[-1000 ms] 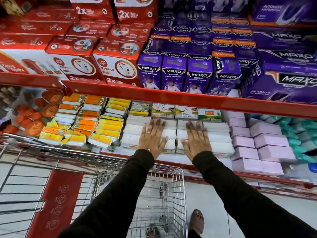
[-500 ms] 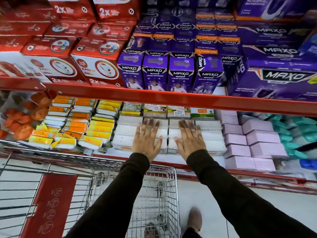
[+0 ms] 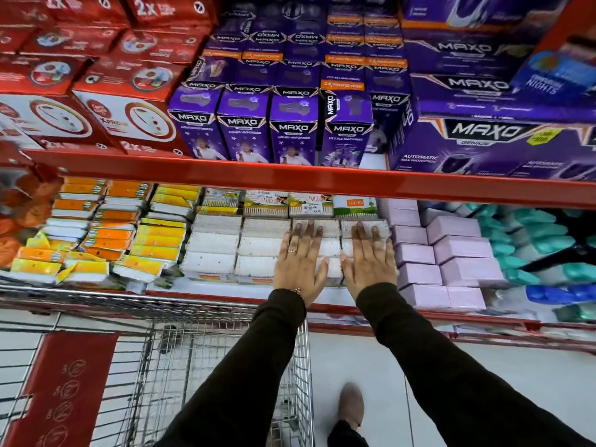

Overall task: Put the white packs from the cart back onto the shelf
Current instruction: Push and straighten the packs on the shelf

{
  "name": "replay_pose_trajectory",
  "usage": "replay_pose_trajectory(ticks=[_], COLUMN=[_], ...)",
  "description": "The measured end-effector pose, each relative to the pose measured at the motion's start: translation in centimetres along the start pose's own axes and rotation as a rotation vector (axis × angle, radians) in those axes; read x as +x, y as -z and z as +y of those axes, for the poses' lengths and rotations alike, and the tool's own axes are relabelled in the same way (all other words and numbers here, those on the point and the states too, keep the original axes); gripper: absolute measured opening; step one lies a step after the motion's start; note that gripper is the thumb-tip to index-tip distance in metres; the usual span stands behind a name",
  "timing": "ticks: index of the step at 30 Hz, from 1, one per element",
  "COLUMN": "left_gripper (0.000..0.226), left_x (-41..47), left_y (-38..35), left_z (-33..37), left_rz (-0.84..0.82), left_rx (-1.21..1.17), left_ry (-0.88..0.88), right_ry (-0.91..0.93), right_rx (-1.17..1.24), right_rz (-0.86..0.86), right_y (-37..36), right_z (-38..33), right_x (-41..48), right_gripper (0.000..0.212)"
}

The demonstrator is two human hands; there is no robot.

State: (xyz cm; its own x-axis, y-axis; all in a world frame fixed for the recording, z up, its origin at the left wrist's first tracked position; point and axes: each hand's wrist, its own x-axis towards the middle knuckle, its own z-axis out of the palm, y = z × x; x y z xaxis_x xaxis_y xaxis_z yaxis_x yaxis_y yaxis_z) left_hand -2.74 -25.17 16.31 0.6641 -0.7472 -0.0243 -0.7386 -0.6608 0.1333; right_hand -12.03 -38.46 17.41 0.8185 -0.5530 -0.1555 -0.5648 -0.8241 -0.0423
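White packs (image 3: 213, 243) lie stacked in rows on the lower shelf (image 3: 225, 293), under the red shelf beam. My left hand (image 3: 300, 262) rests flat, fingers spread, on the third column of packs. My right hand (image 3: 369, 261) lies flat beside it on the rightmost column, next to the lilac boxes. Neither hand holds a pack. The wire cart (image 3: 180, 356) stands below the shelf at the left; I see no white pack in the part of its basket that shows.
Orange and yellow packs (image 3: 106, 233) fill the shelf left of the white ones. Lilac boxes (image 3: 451, 253) and teal items (image 3: 535, 240) sit to the right. Purple boxes (image 3: 290, 130) and red boxes (image 3: 129, 108) crowd the shelf above. A foot (image 3: 351, 406) stands on the pale floor.
Both hands have slid to the right along the white packs, from the middle columns to the two rightmost ones. They stay flat and spread throughout.
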Motion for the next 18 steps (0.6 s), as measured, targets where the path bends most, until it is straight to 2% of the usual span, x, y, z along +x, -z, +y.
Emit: replay_pose_trajectory(ticks=[5, 8, 11, 14, 18], left_gripper=[0.065, 0.064, 0.065, 0.07, 0.079], left_x=[0.0, 0.0, -0.8, -2.4, -3.6], left_y=[0.4, 1.3, 2.2, 2.6, 2.1], left_z=[0.0, -1.6, -5.2, -9.3, -11.4], left_rz=[-0.021, 0.046, 0.136, 0.104, 0.009], left_rx=[0.025, 0.032, 0.044, 0.059, 0.049], left_ry=[-0.017, -0.044, 0.06, 0.23, 0.328], right_ry=[0.001, -0.048, 0.027, 0.143, 0.139], right_rx=[-0.006, 0.032, 0.092, 0.108, 0.038], right_rz=[-0.041, -0.013, 0.095, 0.004, -0.056], right_y=[0.4, 1.4, 2.1, 1.4, 0.4], right_z=[-0.2, -1.4, -4.3, -7.3, -8.6], right_x=[-0.1, -0.2, 0.1, 0.4, 0.1], right_gripper=[0.067, 0.067, 0.07, 0.067, 0.068])
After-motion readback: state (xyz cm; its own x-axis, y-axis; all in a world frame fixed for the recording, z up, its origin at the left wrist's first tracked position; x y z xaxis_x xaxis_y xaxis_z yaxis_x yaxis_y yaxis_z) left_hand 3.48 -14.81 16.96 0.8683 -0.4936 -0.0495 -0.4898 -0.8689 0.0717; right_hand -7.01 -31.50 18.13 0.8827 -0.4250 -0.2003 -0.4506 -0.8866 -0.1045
